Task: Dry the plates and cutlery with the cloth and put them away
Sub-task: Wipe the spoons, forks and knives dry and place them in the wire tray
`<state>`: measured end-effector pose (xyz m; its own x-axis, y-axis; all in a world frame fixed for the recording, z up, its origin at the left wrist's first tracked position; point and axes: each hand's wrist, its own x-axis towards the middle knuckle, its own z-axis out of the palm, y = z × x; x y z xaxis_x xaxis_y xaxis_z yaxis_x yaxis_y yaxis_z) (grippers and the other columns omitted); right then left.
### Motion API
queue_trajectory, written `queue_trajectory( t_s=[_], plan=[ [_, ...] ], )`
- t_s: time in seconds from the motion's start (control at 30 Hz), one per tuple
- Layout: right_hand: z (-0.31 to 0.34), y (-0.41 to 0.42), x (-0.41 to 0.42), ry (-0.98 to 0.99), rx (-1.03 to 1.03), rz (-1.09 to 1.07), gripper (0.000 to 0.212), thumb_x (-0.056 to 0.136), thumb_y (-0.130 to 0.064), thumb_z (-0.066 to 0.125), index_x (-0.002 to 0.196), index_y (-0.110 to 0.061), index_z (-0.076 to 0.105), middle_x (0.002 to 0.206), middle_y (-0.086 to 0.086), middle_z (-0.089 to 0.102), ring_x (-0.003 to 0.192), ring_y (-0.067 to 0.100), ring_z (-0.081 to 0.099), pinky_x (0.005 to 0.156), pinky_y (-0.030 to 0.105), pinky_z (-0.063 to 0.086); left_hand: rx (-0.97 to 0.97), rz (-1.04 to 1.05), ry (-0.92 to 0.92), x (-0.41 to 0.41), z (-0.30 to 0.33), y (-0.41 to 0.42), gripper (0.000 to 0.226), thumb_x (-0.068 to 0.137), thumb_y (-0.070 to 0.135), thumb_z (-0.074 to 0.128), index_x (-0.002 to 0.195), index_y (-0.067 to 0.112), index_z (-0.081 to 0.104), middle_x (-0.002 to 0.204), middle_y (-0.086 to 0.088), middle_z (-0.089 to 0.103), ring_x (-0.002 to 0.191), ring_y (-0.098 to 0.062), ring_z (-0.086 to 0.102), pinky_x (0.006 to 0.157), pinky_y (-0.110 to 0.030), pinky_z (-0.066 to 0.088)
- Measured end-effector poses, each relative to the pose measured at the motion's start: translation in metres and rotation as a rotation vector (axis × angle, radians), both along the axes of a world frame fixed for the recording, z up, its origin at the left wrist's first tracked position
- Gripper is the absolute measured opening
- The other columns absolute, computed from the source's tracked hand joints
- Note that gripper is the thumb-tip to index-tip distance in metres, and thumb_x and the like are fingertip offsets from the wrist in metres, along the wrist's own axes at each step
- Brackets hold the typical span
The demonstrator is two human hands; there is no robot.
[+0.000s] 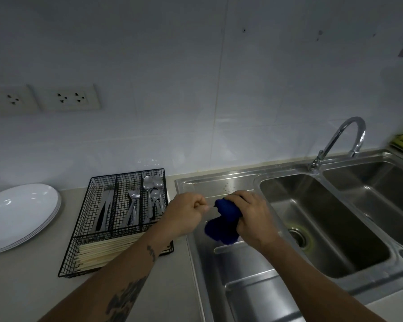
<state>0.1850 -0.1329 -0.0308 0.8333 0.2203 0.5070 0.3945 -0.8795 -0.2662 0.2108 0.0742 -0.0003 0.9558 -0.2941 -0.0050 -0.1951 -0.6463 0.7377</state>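
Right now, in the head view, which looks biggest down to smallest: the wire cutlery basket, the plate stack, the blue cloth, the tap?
1. Wire cutlery basket
2. Plate stack, though partly cut off at the frame edge
3. Tap
4. Blue cloth, bunched, so close to the tap

- My left forearm (116, 273) is bare, no sleeve on it anywhere in view.
- A small dark tattoo (151, 252) sits near my left wrist, and a larger, darker, patchy one (123, 300) lies further up the same forearm; I cannot make out either design.
- My right forearm (312, 284) is bare too.
- My left hand (184, 216) and right hand (254, 219) wear no gloves, rings or watch.
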Motion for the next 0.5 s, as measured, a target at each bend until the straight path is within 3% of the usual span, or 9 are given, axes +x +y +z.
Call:
queue_trajectory(
  t_s=[0.2, 0.3, 0.37, 0.5],
  plan=[
    [0.004, -0.003, -0.004, 0.091, 0.123, -0.023, 0.045, 0.064, 0.001, 0.074, 0.107, -0.012, 0.071, 0.102, 0.006, 0.068, 0.088, 0.026, 0.062, 0.077, 0.041, 0.054, -0.002, 0.047, -0.096, -0.002, -0.012, 0.016, 0.019, 0.093, 0.018, 0.060, 0.078, 0.016, 0.072, 0.075, 0.012, 0.059, 0.072, -0.002, 0.054, 0.065, -0.023, 0.038],
    [0.016, -0.005, -0.008, 0.174, 0.153, -0.002, 0.041, 0.074, 0.004, 0.066, 0.111, -0.015, 0.070, 0.105, 0.000, 0.066, 0.095, 0.019, 0.058, 0.084, 0.026, 0.044, 0.009, 0.042, -0.133, -0.006, -0.015, 0.016, 0.021, 0.093, 0.016, 0.061, 0.080, 0.013, 0.076, 0.077, 0.010, 0.055, 0.072, -0.004, 0.051, 0.067, -0.026, 0.039],
    [0.021, -0.008, -0.009, 0.262, 0.172, 0.003, 0.042, 0.079, 0.005, 0.058, 0.112, -0.019, 0.069, 0.106, -0.005, 0.063, 0.098, 0.014, 0.054, 0.081, 0.017, 0.036, 0.024, 0.049, -0.130, -0.009, -0.016, 0.017, 0.021, 0.093, 0.018, 0.061, 0.080, 0.016, 0.076, 0.081, 0.003, 0.058, 0.076, -0.010, 0.055, 0.072, -0.032, 0.046],
    [0.018, -0.009, 0.000, 0.275, 0.206, 0.045, 0.043, 0.075, 0.008, 0.058, 0.107, -0.020, 0.068, 0.101, -0.008, 0.059, 0.095, 0.015, 0.054, 0.076, 0.017, 0.038, 0.148, 0.045, -0.129, -0.019, -0.013, 0.015, 0.019, 0.094, 0.017, 0.058, 0.086, 0.017, 0.075, 0.084, 0.009, 0.058, 0.083, -0.011, 0.057, 0.080, -0.033, 0.048]
  ],
)
